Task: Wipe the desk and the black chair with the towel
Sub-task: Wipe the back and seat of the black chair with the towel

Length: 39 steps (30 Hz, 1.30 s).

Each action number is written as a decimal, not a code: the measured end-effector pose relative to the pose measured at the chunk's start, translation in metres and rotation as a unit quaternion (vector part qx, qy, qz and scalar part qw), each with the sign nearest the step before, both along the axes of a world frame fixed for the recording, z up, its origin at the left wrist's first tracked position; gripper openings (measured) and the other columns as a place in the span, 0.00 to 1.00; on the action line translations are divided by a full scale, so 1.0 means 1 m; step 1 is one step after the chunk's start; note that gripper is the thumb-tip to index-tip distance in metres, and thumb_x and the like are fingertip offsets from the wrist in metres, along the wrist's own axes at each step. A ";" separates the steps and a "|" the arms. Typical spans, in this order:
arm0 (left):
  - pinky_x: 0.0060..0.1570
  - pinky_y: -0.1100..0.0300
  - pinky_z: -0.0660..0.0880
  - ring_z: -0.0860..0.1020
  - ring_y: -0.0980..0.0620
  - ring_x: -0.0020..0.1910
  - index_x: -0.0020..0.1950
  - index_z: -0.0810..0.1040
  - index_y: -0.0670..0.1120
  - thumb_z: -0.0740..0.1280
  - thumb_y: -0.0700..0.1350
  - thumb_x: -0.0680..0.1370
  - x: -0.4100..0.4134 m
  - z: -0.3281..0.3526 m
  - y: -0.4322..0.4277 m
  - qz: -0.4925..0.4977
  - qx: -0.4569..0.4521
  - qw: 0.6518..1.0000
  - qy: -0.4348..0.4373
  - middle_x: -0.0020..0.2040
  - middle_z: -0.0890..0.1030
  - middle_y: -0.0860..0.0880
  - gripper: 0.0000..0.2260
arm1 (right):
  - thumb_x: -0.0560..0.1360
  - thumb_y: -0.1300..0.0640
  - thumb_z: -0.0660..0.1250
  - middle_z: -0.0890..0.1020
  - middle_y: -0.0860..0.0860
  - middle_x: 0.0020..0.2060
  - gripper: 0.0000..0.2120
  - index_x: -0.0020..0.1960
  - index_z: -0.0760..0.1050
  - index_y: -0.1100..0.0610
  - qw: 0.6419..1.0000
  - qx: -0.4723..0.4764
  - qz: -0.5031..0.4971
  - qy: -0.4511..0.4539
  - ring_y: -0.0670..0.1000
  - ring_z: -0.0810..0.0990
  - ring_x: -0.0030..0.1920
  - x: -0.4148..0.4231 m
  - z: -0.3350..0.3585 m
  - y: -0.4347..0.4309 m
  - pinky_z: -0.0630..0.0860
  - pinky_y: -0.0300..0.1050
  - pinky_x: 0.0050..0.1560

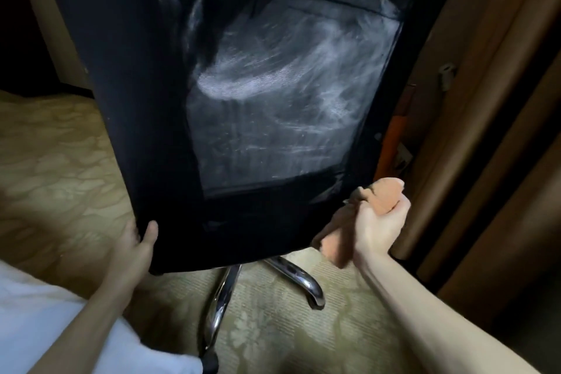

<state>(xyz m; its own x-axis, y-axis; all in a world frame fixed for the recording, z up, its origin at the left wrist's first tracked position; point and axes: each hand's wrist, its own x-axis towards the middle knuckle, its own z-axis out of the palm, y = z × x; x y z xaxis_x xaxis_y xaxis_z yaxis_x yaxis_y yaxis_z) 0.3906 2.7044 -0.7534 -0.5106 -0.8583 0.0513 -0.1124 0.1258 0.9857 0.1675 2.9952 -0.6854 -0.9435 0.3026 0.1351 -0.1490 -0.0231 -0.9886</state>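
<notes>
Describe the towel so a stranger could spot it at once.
Start at the large black fabric chair back with whitish smears, filling the view. At its lower right corner, the right hand grips a bunched orange cloth towel. Unlike the shiny chrome chair legs below, it is soft and crumpled, sticking out above and below the fist.

Tight right, open left

The black chair (145,70) fills the middle; wooden panelling (485,85) stands just beside its right edge, leaving a narrow gap; open carpet (54,161) lies left; chrome legs (223,291) bar the floor beneath.
</notes>
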 end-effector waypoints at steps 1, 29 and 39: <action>0.65 0.46 0.72 0.77 0.45 0.63 0.74 0.71 0.44 0.60 0.46 0.87 0.000 0.000 0.001 0.000 0.002 1.000 -0.001 0.64 0.79 0.46 0.16 | 0.70 0.55 0.74 0.81 0.46 0.53 0.21 0.58 0.71 0.41 1.000 0.019 -0.011 -0.007 0.52 0.83 0.51 -0.010 0.004 0.005 0.77 0.50 0.50; 0.63 0.53 0.71 0.76 0.49 0.67 0.76 0.70 0.45 0.61 0.48 0.86 0.000 -0.003 0.000 -0.015 -0.035 0.999 -0.001 0.67 0.79 0.47 0.18 | 0.69 0.47 0.73 0.78 0.45 0.52 0.17 0.56 0.74 0.43 0.958 0.049 0.273 0.075 0.43 0.80 0.52 0.108 -0.040 -0.118 0.77 0.47 0.55; 0.71 0.43 0.72 0.76 0.52 0.68 0.75 0.69 0.54 0.59 0.55 0.86 0.004 -0.004 0.000 -0.025 -0.026 0.999 -0.026 0.67 0.77 0.55 0.17 | 0.72 0.49 0.71 0.76 0.57 0.58 0.24 0.66 0.70 0.51 0.976 0.201 0.066 0.059 0.62 0.78 0.58 0.030 -0.022 -0.069 0.73 0.55 0.59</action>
